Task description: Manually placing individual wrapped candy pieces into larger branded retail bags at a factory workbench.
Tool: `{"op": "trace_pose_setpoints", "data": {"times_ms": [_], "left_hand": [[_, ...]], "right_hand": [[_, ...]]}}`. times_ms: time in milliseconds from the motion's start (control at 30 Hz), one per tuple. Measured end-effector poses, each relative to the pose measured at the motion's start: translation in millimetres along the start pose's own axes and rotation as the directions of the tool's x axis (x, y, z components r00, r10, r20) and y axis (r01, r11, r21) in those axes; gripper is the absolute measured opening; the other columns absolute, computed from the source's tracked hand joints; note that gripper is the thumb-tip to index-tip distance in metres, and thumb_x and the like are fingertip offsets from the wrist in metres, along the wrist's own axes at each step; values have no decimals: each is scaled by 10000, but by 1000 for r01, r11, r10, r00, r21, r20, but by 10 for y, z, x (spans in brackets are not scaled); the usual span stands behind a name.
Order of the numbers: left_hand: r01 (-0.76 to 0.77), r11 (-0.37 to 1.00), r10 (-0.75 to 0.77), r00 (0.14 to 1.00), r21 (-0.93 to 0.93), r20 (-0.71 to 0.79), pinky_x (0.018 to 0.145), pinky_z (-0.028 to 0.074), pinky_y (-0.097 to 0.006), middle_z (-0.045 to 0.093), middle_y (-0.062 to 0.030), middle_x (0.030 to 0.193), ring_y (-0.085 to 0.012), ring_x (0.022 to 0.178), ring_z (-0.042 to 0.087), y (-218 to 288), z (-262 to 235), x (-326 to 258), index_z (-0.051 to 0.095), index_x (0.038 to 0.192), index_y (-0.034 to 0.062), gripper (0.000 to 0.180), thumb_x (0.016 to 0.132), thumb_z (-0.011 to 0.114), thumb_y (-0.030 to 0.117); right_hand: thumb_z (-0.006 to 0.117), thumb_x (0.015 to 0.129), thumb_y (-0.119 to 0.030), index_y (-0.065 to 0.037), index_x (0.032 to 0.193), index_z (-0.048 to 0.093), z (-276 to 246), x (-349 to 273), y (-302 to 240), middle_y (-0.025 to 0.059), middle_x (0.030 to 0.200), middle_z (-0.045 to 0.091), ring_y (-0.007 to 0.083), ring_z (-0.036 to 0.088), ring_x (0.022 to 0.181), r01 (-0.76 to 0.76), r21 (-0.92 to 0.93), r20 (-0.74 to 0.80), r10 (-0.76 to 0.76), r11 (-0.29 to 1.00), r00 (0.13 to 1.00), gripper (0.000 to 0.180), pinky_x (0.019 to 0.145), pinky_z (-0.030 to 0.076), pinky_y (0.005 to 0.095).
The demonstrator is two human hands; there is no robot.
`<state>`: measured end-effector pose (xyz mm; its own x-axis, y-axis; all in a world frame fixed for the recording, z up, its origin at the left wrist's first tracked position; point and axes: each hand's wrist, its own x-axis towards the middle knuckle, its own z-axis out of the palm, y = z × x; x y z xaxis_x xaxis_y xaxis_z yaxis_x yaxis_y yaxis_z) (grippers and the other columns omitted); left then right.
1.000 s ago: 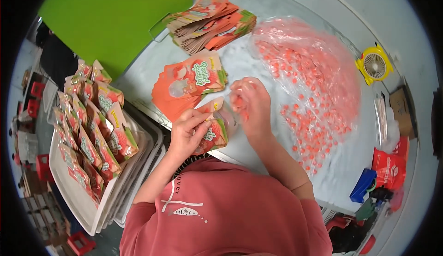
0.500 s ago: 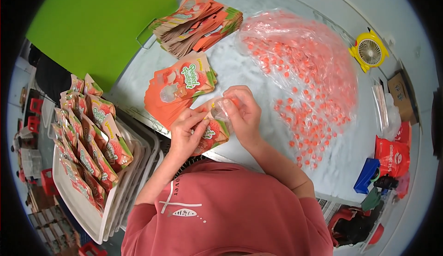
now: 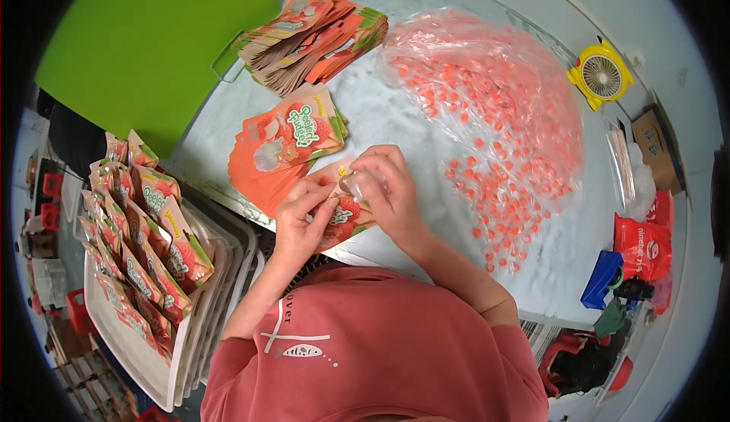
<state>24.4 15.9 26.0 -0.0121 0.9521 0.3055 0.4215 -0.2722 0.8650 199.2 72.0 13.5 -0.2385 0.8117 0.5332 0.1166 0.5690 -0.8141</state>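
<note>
My left hand [image 3: 298, 217] pinches the upper left edge of a printed orange and green pouch [image 3: 350, 223], held over the table's front edge. At the pouch's top, my right hand [image 3: 389, 198] has its fingers closed on a small piece of clear plastic [image 3: 353, 186]. What lies inside that plastic is hidden by the fingers. Just beyond my hands, a fanned stack of flat pouches [image 3: 285, 144] lies on the table. To the right, a large clear bag [image 3: 487, 49] is spread out with many small red-orange candies [image 3: 506, 220] in and along it.
At my left, stacked white trays [image 3: 176, 380] carry several filled pouches [image 3: 179, 251] standing in rows. A thicker pile of pouches [image 3: 312, 42] sits at the back beside a green panel [image 3: 160, 49]. Along the right wall are a yellow fan [image 3: 601, 74], a cardboard box [image 3: 655, 144] and a red bag [image 3: 642, 247].
The view has shifted slightly, so the table's things sit a little further left. My right hand has brought the clear plastic down closer to the pouch; the red bit at its fingertips no longer shows.
</note>
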Motion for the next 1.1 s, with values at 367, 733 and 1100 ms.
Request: {"op": "trace_pose_setpoints", "data": {"times_ms": [367,733,1100], "left_hand": [[24,993,-21,999,-114,24,667,486,-245,631,-56,895,-120,779,595,-65,-89,-53,721,1055,-2,204,852,712,3],[144,900,-155,988,-410,7,714,487,-224,612,-59,988,-110,825,595,-119,-288,-204,701,1065,-19,207,859,691,-41],[143,966,-176,974,-214,-144,778,483,-243,641,-44,964,-115,924,604,-153,-479,-437,718,980,-1,127,864,710,48]], "right_hand": [[395,974,-9,17,1315,523,-59,112,-28,160,1316,519,265,494,1247,29,94,139,-42,995,989,366,1056,380,359],[585,935,-146,-58,1321,535,-336,-294,769,161,1306,523,301,515,1218,-228,-248,9,238,942,971,399,1016,418,441],[557,948,-126,0,1098,654,-44,-292,883,176,1018,688,305,673,884,-199,-378,-23,205,904,978,219,836,517,373]]}}
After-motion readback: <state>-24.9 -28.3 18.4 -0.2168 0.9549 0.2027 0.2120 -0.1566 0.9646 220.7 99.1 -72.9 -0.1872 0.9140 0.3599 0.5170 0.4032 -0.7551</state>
